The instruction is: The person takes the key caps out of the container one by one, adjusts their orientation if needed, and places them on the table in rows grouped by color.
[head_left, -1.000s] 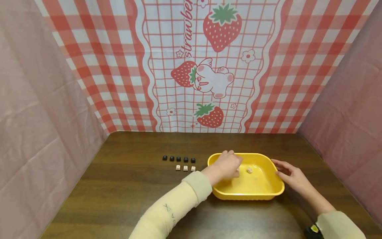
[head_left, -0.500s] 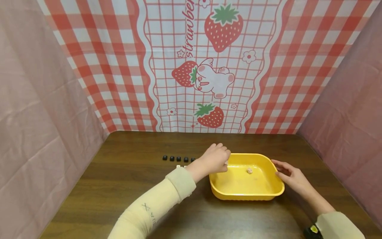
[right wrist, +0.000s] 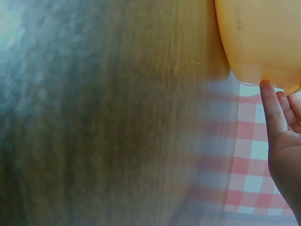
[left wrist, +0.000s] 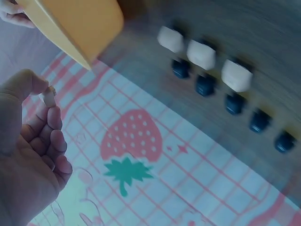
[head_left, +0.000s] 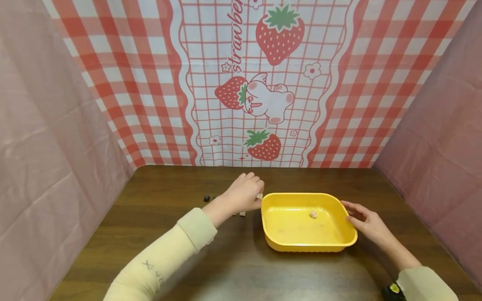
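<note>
brown wood table (head_left: 241,267), red/white gingham backdrop cloth (head_left: 339,83) behind it with strawberries and a white bunny (head_left: 263,100) printed on the centre panel, plain pink cloth on the left wall (head_left: 49,146) and on the right wall (head_left: 440,125).

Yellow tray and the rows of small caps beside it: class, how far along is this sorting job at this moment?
Done: five dark caps and three pale caps lie in two rows on the table. In hand: the left hand pinches a pale cap beside the yellow tray, which the right hand steadies. Left: one pale piece lies in the tray.
</note>
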`<state>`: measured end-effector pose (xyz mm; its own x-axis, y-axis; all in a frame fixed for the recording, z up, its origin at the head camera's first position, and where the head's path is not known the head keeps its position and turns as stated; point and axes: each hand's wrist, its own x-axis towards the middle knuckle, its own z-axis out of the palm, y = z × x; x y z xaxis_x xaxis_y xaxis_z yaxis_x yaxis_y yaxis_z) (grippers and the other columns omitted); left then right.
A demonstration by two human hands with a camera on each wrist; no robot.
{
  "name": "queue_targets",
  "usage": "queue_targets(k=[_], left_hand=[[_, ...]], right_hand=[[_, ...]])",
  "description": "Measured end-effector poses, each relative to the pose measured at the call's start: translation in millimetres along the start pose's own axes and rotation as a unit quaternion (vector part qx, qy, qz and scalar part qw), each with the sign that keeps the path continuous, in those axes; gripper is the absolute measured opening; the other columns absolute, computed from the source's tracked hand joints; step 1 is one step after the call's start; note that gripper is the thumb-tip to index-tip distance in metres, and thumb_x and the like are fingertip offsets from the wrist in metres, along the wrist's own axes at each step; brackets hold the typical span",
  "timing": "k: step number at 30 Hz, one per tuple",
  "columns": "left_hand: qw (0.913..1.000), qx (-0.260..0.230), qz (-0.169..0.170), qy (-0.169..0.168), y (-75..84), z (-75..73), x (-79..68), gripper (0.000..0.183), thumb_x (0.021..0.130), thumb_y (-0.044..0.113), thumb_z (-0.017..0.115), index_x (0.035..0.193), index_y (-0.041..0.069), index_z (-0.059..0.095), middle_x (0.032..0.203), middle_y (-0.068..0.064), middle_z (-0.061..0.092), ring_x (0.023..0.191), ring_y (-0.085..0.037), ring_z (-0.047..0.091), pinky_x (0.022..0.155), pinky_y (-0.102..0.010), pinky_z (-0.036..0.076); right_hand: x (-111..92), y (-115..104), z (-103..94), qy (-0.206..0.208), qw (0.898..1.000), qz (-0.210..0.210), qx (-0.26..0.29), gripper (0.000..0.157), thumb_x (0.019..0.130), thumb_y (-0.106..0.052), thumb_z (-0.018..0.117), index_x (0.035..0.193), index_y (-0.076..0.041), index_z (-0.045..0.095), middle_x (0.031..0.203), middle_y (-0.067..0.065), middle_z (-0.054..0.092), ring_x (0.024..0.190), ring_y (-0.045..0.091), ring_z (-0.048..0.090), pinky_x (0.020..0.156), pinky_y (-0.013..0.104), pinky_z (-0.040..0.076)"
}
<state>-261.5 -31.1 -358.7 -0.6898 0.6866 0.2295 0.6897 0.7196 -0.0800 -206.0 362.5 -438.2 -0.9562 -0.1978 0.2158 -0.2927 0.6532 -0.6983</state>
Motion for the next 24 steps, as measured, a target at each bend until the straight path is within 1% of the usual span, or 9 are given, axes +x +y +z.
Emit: queue_targets(k=[3, 7, 12, 16, 24], left_hand=[[0.9999, -0.003, -0.004, 0.011, -12.4, 0.9, -9.8, 0.018, 0.076, 0.029, 0.069, 0.086, 0.017, 0.058, 0.083, 0.006, 0.054, 0.079, -0.014, 0.043, 0.068, -0.027, 0.032], [0.9998, -0.008, -0.009, 0.015, -27.6, 4.1, -22.2, 0.017, 0.074, 0.025, 0.069, 0.085, 0.016, 0.059, 0.082, 0.006, 0.055, 0.078, -0.014, 0.043, 0.068, -0.027, 0.032], [0.9995, -0.012, -0.028, 0.007, -42.8, 9.7, -36.4, 0.018, 0.073, 0.025, 0.07, 0.085, 0.016, 0.059, 0.082, 0.006, 0.056, 0.08, -0.014, 0.045, 0.069, -0.028, 0.033], [0.9989, -0.016, -0.044, -0.001, -53.6, 16.9, -47.7, 0.019, 0.073, 0.024, 0.071, 0.085, 0.016, 0.059, 0.083, 0.005, 0.057, 0.08, -0.015, 0.046, 0.07, -0.029, 0.034], [0.9978, -0.026, -0.061, 0.004, -70.3, 34.8, -66.3, 0.018, 0.07, 0.021, 0.07, 0.08, 0.014, 0.057, 0.079, 0.004, 0.055, 0.078, -0.016, 0.046, 0.068, -0.03, 0.034]], right_hand=[[0, 0, -0.7, -0.004, 1.0, 0.002, 0.005, 0.048, 0.093, -0.015, 0.058, 0.134, 0.004, 0.046, 0.123, 0.029, 0.055, 0.093, -0.016, 0.05, 0.072, 0.013, 0.048], [0, 0, -1.3, -0.007, 1.0, 0.006, 0.008, 0.048, 0.093, -0.016, 0.058, 0.135, 0.004, 0.046, 0.124, 0.03, 0.055, 0.094, -0.016, 0.05, 0.073, 0.012, 0.048], [-1, 0, -0.9, -0.005, 1.0, 0.007, 0.006, 0.047, 0.092, -0.015, 0.058, 0.134, 0.004, 0.046, 0.123, 0.029, 0.055, 0.093, -0.017, 0.049, 0.072, 0.012, 0.047], [-1, 0, -0.8, -0.002, 1.0, 0.009, 0.003, 0.047, 0.092, -0.016, 0.059, 0.134, 0.003, 0.047, 0.123, 0.029, 0.056, 0.093, -0.016, 0.05, 0.072, 0.012, 0.048], [0, -1, -1.0, -0.001, 1.0, 0.006, 0.006, 0.047, 0.092, -0.016, 0.058, 0.134, 0.003, 0.047, 0.122, 0.029, 0.055, 0.093, -0.016, 0.05, 0.073, 0.012, 0.047]])
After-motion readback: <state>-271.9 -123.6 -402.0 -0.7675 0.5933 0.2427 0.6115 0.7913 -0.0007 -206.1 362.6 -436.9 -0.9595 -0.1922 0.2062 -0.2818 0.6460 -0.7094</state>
